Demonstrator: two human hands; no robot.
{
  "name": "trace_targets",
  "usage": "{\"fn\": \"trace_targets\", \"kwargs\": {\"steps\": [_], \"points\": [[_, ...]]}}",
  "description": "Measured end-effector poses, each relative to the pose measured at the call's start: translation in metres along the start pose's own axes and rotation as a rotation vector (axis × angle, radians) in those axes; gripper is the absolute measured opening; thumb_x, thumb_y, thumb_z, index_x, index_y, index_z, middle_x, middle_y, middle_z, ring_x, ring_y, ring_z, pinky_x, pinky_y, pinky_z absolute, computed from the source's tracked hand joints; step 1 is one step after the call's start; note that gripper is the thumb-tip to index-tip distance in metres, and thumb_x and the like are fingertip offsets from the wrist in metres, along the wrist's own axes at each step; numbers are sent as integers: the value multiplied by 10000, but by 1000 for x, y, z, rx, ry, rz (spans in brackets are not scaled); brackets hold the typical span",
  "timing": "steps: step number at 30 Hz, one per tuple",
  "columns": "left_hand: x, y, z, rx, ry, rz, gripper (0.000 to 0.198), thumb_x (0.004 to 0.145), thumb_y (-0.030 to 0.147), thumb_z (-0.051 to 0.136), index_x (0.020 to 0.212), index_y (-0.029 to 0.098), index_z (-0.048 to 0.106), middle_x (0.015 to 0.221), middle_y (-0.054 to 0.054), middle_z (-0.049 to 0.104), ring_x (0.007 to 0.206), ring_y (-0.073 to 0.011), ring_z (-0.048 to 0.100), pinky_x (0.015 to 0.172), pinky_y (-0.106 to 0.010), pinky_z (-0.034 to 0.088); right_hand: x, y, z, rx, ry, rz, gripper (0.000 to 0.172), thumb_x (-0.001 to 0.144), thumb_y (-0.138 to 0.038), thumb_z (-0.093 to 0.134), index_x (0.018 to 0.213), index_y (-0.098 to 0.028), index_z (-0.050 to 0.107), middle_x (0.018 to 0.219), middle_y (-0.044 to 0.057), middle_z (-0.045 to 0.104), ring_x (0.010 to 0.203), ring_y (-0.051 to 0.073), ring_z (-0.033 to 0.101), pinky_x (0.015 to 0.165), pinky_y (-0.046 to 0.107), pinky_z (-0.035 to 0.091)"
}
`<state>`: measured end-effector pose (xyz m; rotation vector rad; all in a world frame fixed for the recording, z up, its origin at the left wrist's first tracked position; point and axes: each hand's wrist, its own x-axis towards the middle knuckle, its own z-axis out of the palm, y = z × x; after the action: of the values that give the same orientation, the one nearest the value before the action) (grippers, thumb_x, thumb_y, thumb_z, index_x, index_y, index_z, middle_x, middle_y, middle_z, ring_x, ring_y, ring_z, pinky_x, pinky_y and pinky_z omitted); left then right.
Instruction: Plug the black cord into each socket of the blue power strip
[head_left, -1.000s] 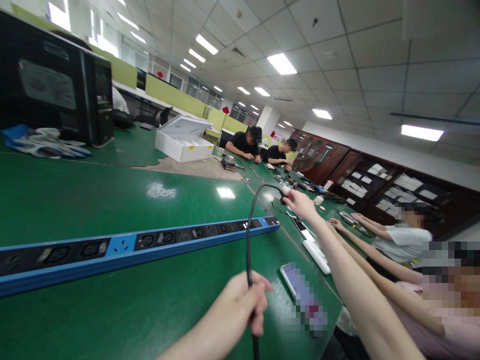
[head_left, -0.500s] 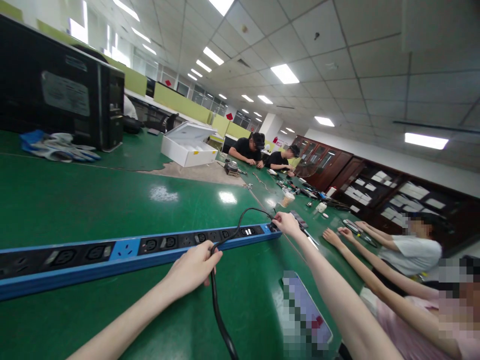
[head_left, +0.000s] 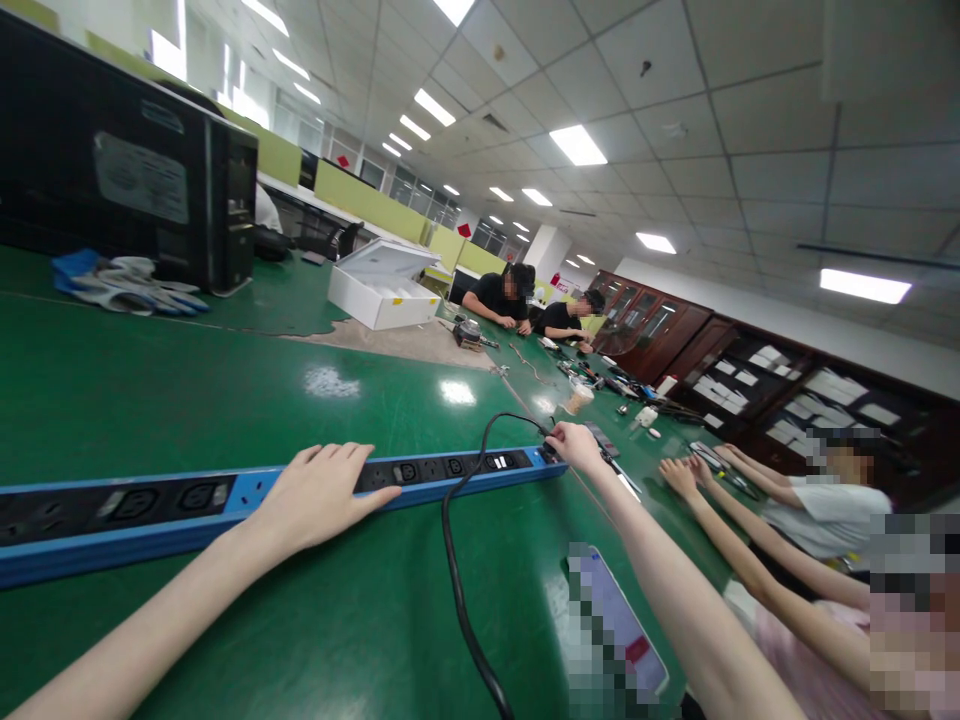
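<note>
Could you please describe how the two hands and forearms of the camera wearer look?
The bare left hand and bare right hand wear no gloves; the slender forearms show no sleeve, watch or bracelet. No ring is visible, though small details are unclear.

– How is the bare left hand?
– Palm down, with the thumb sticking out away from the fingers.
– And the bare right hand?
– It's farther out, and its fingers bend in to pinch.
– How do they reach?
– The bare left arm slants right, and the bare right arm slants left.
</note>
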<state>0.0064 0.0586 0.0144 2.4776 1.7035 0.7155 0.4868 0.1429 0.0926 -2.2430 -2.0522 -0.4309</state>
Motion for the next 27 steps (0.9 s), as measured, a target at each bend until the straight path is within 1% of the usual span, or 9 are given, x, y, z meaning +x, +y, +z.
{"fn": "trace_targets", "kwargs": {"steps": [2,3,8,14,19,23,27], "points": [[0,-7,0,-15,-75,-10,826,832,830,384,1257,173,651,1124,-158,733,1059,-346,652,974,-466,407,0,5,3,-7,-11,12,263,898,-447,661,963,-208,748,954,81,764,940,206,699,786,243,461],[0,-8,-1,-18,-93,-8,833,829,845,364,1233,181,663,1080,-151,741,1021,-343,661,947,-461,415,-1,7,4,-11,-17,18,274,895,-455,660,953,-202,749,945,87,763,930,209,700,780,246,462],[-2,-3,-7,1,-86,-12,842,833,863,302,1150,183,685,1016,-154,740,956,-346,666,858,-440,424,3,14,11,-20,-49,21,290,890,-459,649,956,-198,757,929,100,765,911,214,705,764,251,468],[-4,-2,-4,11,-47,2,830,835,856,315,1157,182,676,1042,-158,734,984,-349,661,865,-434,415,26,7,14,-28,-103,3,229,804,-427,728,856,-207,765,897,89,768,883,218,712,745,246,473],[-6,-6,1,35,-31,37,832,809,859,388,1198,173,654,1084,-158,726,1019,-360,655,871,-436,413,26,12,14,-12,-140,-23,236,812,-431,715,891,-215,768,895,66,773,870,199,713,730,228,472],[-8,-5,1,56,-12,65,792,842,840,360,1162,178,653,1112,-154,718,1028,-353,649,878,-439,412,29,14,11,4,-203,-45,187,774,-392,751,820,-211,758,789,42,762,777,181,708,684,213,470],[-9,-4,-1,65,-16,74,756,858,823,360,1140,185,651,1118,-150,715,1029,-344,647,887,-437,413,35,11,8,15,-254,-30,154,738,-348,776,770,-201,744,679,31,732,707,182,703,662,218,484]]}}
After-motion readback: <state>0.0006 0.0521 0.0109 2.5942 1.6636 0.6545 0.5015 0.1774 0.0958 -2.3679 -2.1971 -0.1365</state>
